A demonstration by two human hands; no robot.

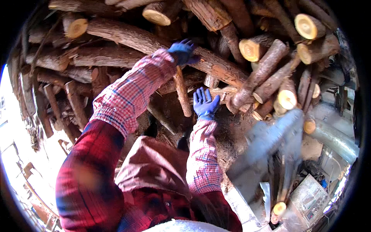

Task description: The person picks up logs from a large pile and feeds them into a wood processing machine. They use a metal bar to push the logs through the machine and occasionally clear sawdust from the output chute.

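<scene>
My left hand, in a blue glove, reaches out to the long bark-covered log that slants across the pile. Its fingers look spread over the log's top, slightly smeared by motion. Below that hand a thin stick of wood points down toward me. My right hand, also gloved in blue, is nearer to me with its palm up and fingers apart. Nothing lies in it. A short log leans across the pile to the right of that hand.
Stacked logs fill the far side, several with pale cut ends. To my right stands a grey metal machine with a toothed blade and a control panel. A thick pipe-like cylinder lies beyond it.
</scene>
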